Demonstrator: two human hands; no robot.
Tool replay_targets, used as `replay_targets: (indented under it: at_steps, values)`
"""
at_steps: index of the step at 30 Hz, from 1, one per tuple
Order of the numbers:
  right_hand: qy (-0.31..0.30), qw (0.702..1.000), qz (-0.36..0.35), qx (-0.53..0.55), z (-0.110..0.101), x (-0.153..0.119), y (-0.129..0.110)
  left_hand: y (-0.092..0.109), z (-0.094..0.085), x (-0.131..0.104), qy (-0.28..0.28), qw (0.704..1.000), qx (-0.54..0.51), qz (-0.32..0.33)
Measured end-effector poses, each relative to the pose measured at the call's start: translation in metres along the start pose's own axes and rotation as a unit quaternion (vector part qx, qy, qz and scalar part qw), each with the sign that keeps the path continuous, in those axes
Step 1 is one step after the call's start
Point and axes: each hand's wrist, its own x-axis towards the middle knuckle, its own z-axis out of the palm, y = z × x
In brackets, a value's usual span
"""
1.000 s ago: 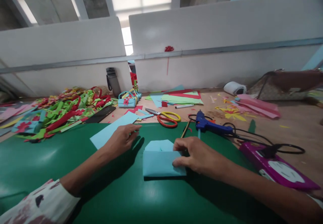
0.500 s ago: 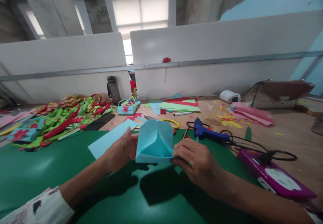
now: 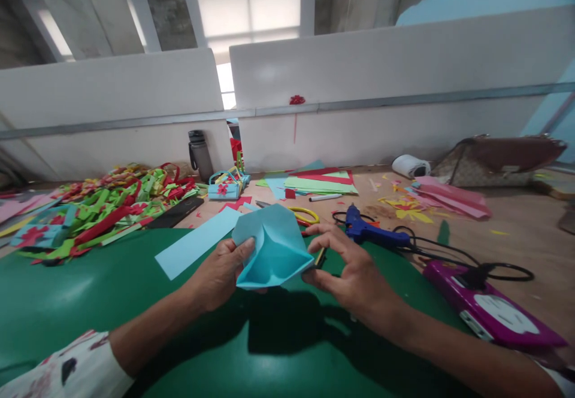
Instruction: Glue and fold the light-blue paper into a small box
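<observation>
A folded light-blue paper envelope (image 3: 275, 248) is held above the green surface, tilted, with its pocket gaping towards me and its flap standing up. My left hand (image 3: 224, 269) grips its left side, thumb on the front face and fingers behind. By the right corner, my right hand (image 3: 348, 275) has thumb and fingers spread apart with nothing gripped between them. Its thumb is close to the paper's corner; whether it touches I cannot tell. Behind the envelope lie yellow-handled scissors (image 3: 308, 214), partly hidden. A blue glue gun (image 3: 377, 233) rests beyond my right hand.
A light-blue paper strip (image 3: 197, 243) lies on the green surface (image 3: 112, 290). Left are heaped paper scraps (image 3: 121, 206), a phone (image 3: 176, 213) and a bottle (image 3: 200, 157). Coloured sheets (image 3: 321, 184) lie at the back. Right are a purple power strip (image 3: 494, 305), cables and a handbag (image 3: 498, 161).
My right fingers have opened off the envelope's right corner. The envelope has tilted and shifted slightly left, its pocket gaping wider, and my left thumb now presses its front.
</observation>
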Motion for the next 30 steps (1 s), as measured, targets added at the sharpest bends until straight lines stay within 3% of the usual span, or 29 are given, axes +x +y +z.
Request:
replay_targets:
  at_steps: [5, 9, 12, 17, 26, 30]
  values:
    - [-0.096, 0.977, 0.103, 0.161, 0.002, 0.002, -0.004, -0.002, 0.004, -0.002, -0.027, 1.0, 0.005, 0.0]
    - [-0.085, 0.95, 0.171, 0.247, 0.006, 0.002, -0.005, -0.006, 0.005, 0.0, -0.009, 1.0, 0.003, 0.008]
    - [-0.037, 0.951, 0.177, 0.25, 0.006, 0.003, -0.003, -0.007, 0.004, 0.0, 0.002, 1.0, 0.006, 0.005]
    - [0.01, 0.959, 0.165, 0.232, 0.004, 0.004, 0.001, -0.008, 0.002, -0.003, -0.035, 0.998, 0.05, -0.023]
    - [0.0, 0.97, 0.128, 0.208, 0.004, 0.004, 0.004, 0.004, 0.007, -0.013, 0.002, 0.971, 0.2, 0.134]
    - [0.005, 0.972, 0.119, 0.202, 0.004, 0.002, 0.004, 0.005, 0.01, -0.017, -0.004, 0.966, 0.198, 0.169]
